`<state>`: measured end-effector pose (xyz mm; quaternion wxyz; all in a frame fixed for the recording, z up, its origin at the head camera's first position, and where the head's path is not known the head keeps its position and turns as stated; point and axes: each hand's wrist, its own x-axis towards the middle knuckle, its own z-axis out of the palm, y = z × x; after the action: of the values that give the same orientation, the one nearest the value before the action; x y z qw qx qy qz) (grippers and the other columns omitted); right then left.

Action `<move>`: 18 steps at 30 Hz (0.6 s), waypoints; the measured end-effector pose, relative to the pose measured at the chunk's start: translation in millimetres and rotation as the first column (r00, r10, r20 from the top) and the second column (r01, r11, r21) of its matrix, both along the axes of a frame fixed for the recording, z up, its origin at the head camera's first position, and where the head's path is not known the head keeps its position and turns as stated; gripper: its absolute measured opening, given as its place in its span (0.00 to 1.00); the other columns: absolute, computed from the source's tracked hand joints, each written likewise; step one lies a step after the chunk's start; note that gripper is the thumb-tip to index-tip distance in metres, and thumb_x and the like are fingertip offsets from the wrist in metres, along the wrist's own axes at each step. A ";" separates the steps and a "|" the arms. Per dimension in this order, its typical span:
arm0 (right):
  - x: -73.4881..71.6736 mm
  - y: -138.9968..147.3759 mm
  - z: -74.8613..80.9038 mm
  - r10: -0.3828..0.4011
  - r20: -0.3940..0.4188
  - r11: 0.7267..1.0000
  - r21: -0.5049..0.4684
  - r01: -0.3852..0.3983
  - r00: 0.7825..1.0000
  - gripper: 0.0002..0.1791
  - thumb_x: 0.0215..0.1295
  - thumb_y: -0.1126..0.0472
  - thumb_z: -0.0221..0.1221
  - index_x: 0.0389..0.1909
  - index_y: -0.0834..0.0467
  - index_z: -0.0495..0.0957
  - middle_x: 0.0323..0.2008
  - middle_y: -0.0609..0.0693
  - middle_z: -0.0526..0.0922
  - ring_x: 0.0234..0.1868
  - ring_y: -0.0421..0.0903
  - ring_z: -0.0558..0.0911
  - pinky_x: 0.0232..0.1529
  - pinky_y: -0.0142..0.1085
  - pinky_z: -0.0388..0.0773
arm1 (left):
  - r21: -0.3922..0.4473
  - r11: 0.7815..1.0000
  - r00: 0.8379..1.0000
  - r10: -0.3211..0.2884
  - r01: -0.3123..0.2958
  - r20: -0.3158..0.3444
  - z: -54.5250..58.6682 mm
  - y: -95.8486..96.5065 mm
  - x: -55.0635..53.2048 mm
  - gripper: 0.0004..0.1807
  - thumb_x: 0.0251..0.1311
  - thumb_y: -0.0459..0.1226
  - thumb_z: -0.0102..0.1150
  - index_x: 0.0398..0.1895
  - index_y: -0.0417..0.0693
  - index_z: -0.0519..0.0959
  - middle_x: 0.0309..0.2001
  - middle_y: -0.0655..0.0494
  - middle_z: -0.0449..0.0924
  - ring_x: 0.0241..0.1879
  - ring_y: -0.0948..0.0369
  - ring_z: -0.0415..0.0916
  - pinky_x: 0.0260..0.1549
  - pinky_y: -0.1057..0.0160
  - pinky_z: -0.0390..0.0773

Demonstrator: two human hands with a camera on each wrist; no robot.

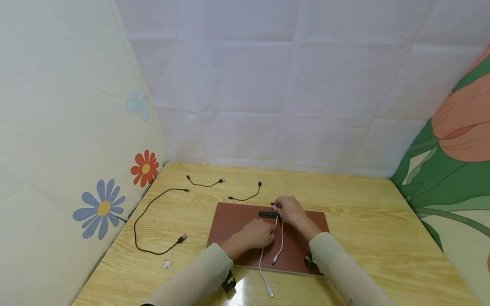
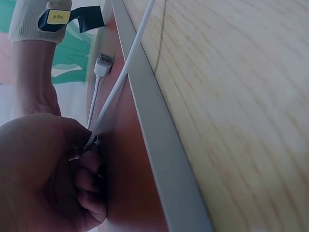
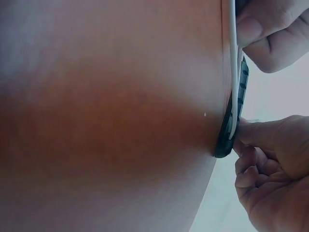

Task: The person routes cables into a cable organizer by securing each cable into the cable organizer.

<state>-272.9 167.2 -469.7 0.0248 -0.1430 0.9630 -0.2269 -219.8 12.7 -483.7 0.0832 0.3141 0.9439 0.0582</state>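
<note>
Wood-grain table point(image 1: 375, 229); brown board point(image 1: 237, 219), lower centre of frame. On it: black cable holder point(image 1: 267, 214); left hand point(image 1: 259, 233) gripping white cable point(image 2: 127, 69); right hand point(image 1: 289, 210) pinching a cable end beside the holder.

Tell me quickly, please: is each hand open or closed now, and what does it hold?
Left hand: closed, holding a white cable.
Right hand: closed, pinching a plug by the black strip.
</note>
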 end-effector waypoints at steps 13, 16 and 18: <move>2.4 0.9 2.4 -0.032 -0.030 0.999 0.028 0.032 0.999 0.09 0.65 0.62 0.68 0.43 0.61 0.87 0.39 0.55 0.81 0.39 0.50 0.79 0.41 0.46 0.80 | 0.031 0.998 0.999 -0.045 0.045 -0.002 -3.5 -4.5 -2.6 0.11 0.73 0.45 0.51 0.34 0.59 0.81 0.30 0.60 0.83 0.25 0.60 0.74 0.27 0.60 0.74; 2.7 1.8 1.8 -0.034 -0.031 0.999 0.025 0.035 0.999 0.09 0.66 0.61 0.68 0.42 0.61 0.87 0.38 0.54 0.80 0.37 0.49 0.78 0.39 0.46 0.78 | 0.033 0.998 0.998 -0.059 0.059 0.002 -3.4 -5.8 -2.2 0.11 0.73 0.45 0.51 0.33 0.59 0.81 0.28 0.60 0.81 0.23 0.61 0.71 0.26 0.61 0.72; 2.6 2.1 1.3 -0.038 -0.028 0.999 0.026 0.038 0.999 0.09 0.66 0.60 0.67 0.42 0.61 0.87 0.38 0.54 0.79 0.37 0.49 0.77 0.39 0.45 0.78 | 0.034 0.997 0.998 -0.065 0.064 0.010 -3.4 -6.5 -2.1 0.11 0.74 0.46 0.51 0.33 0.59 0.80 0.27 0.61 0.81 0.23 0.61 0.71 0.26 0.62 0.72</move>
<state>-270.3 169.3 -468.5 0.0092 -0.1273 0.9688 -0.2126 -222.0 6.2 -487.0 0.0850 0.3455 0.9317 0.0731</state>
